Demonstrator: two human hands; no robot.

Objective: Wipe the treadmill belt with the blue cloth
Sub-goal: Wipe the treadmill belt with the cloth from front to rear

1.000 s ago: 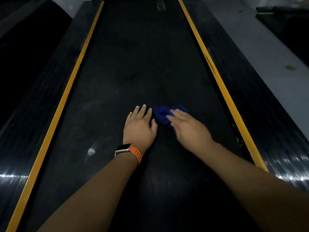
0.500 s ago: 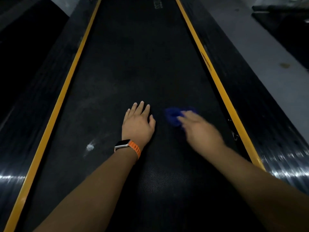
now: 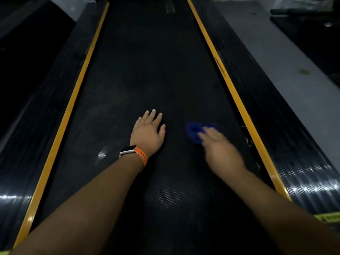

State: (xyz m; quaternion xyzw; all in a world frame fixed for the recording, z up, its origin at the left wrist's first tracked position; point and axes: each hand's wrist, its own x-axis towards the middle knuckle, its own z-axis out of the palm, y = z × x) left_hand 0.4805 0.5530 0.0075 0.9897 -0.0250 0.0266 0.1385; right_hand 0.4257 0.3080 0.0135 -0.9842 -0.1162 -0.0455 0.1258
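The black treadmill belt [image 3: 143, 61] runs away from me between two yellow stripes. My left hand [image 3: 148, 131] lies flat on the belt with straight fingers, an orange-strapped watch on its wrist. A small bunched blue cloth [image 3: 193, 132] sits on the belt to the right of it. My right hand [image 3: 219, 148] presses on the cloth's near right part with outstretched fingers; it is blurred by motion. Most of the cloth's right side is hidden under those fingers.
Yellow stripes [image 3: 231, 89] edge the belt, with glossy black side rails [image 3: 287, 129] outside them. A grey floor [image 3: 287, 57] lies to the right. A second dark machine [image 3: 312, 32] stands at the far right, and a dark surface [image 3: 27, 57] on the left.
My right hand has slid the blue cloth to the right, away from my left hand. The left hand has stayed flat in place.
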